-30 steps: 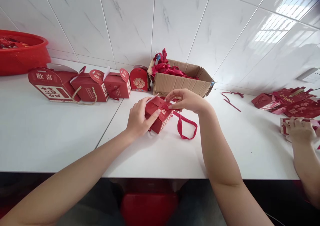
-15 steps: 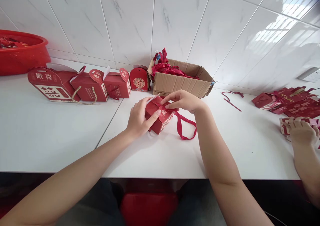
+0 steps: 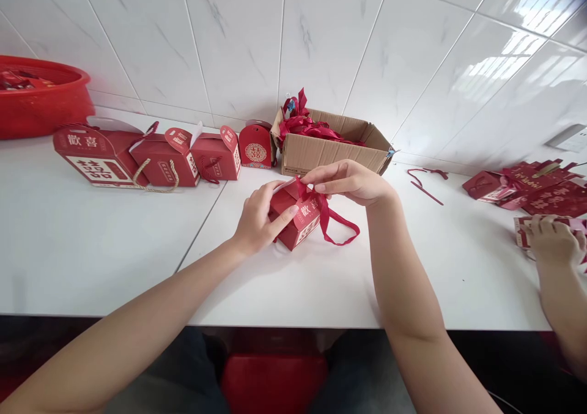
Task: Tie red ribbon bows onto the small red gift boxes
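Note:
A small red gift box (image 3: pixel 290 235) with white lettering sits on the white table in front of me. My left hand (image 3: pixel 262 219) grips it from the left, thumb across the front flap and fingers behind. A dark red ribbon (image 3: pixel 338 235) runs through the top of the box, and its loop hangs down on the right onto the table. My right hand (image 3: pixel 351 183) is above the box's right side, its fingers closed on the ribbon near the top flap. The fingertips partly cover where the ribbon passes through.
Several finished-looking red boxes (image 3: pixel 160 157) stand along the wall at left, beside a red basin (image 3: pixel 43 105). A cardboard box (image 3: pixel 332 153) holds red ribbons. Loose cord (image 3: pixel 424 184) lies to the right. Another person's hand (image 3: pixel 554 240) rests on a box at far right.
My right hand has lifted slightly and moved right, drawing the ribbon up from the flap. The box has shifted slightly toward me, with my left hand still on it.

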Motion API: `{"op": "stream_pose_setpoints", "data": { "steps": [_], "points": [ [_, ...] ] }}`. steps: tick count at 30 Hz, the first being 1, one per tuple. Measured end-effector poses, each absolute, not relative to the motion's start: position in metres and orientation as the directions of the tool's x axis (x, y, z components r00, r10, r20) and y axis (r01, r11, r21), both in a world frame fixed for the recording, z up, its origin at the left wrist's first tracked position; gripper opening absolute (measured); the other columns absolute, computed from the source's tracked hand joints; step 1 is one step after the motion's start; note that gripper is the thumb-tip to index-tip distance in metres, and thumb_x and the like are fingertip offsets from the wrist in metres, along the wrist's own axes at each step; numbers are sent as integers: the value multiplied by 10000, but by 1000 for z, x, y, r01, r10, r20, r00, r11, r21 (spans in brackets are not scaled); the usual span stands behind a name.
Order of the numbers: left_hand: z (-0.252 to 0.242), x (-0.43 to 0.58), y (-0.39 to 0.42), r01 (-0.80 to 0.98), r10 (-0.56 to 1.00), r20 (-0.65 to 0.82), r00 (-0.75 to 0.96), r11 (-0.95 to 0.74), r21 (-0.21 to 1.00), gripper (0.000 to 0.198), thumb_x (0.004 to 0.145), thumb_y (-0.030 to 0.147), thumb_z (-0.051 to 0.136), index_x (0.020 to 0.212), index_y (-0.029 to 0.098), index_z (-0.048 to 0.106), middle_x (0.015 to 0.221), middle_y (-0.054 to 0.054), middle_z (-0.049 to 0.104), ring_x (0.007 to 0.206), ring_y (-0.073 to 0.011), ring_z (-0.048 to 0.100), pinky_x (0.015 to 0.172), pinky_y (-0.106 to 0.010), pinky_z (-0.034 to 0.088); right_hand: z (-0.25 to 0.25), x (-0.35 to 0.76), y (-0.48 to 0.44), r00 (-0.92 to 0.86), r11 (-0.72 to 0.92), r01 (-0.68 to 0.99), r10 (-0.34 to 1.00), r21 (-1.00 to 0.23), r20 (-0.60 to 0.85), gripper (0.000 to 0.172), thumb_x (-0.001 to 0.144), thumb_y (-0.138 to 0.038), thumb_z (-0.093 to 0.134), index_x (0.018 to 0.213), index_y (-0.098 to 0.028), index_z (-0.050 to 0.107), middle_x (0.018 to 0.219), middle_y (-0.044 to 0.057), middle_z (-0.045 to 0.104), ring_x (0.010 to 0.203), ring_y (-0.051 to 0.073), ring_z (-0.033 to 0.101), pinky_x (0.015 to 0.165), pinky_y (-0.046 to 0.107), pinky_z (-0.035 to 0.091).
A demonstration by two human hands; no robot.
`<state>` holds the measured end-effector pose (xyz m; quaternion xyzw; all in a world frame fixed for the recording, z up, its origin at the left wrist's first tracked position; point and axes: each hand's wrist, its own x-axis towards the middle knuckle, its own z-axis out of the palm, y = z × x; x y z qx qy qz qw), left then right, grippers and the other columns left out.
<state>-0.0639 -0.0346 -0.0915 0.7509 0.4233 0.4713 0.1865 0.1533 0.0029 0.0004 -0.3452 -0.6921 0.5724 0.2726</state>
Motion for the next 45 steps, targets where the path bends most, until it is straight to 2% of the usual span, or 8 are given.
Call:
{"op": "stream_pose_setpoints", "data": {
  "steps": [4,11,23,31,34,37,42,45],
  "points": [
    [-92,-64,-34,430,811,556,180,-573,697,391,934,465,463,1229,216,525,1211,-88,649,1071,-255,609,914,-390,474,4,155,0,-579,176,193,815,-965,33,264,693,-262,784,954,-223,781,1055,35,749,988,179,660,912,317,490],
    [-92,-66,-32,415,841,540,28,-501,759,376,980,467,363,1073,205,617,924,-49,690,806,-194,619,703,-290,468,-1,143,2,-587,119,252,807,-960,-54,267,699,-303,786,958,-238,787,1026,33,766,1009,198,668,947,325,483],
    [-89,-65,-34,373,841,540,41,-514,772,375,979,448,379,1125,203,623,1076,-66,696,942,-210,631,795,-293,480,-6,136,4,-625,106,185,780,-977,-33,261,709,-289,784,968,-250,784,1164,17,725,1220,223,575,1066,346,411],
    [-90,-65,-34,327,848,528,42,-512,795,376,953,486,405,1106,215,616,1041,-60,684,945,-217,624,816,-316,490,-8,136,6,-612,88,168,790,-982,-34,268,722,-270,767,988,-233,779,1110,35,742,1085,209,642,975,332,477],
    [-90,-67,-31,227,868,497,7,-485,845,405,943,537,380,918,212,619,888,-48,663,824,-205,607,758,-332,491,-8,135,5,-626,97,176,779,-980,-36,259,733,-284,763,986,-237,780,1096,34,747,1066,204,650,963,322,482],
    [-87,-67,-27,95,917,400,4,-398,912,482,948,561,328,705,208,550,709,-37,576,660,-178,541,656,-339,468,-6,133,2,-656,128,189,754,-974,-29,231,743,-296,761,968,-248,784,1091,22,749,1081,191,646,971,302,475],
    [-78,-65,-30,23,936,337,97,-341,940,410,914,484,456,609,218,392,596,2,422,570,-158,441,574,-319,417,-3,128,-2,-682,130,186,730,-974,-32,253,732,-316,774,978,-256,783,1085,23,751,1096,197,646,965,299,486],
    [-74,-65,-34,52,940,320,120,-328,943,321,908,397,455,642,221,410,594,13,390,544,-152,398,544,-304,371,-3,127,-4,-681,128,188,731,-974,-35,249,721,-329,784,960,-258,786,1061,26,756,1059,200,659,931,297,501]
  ]
}}
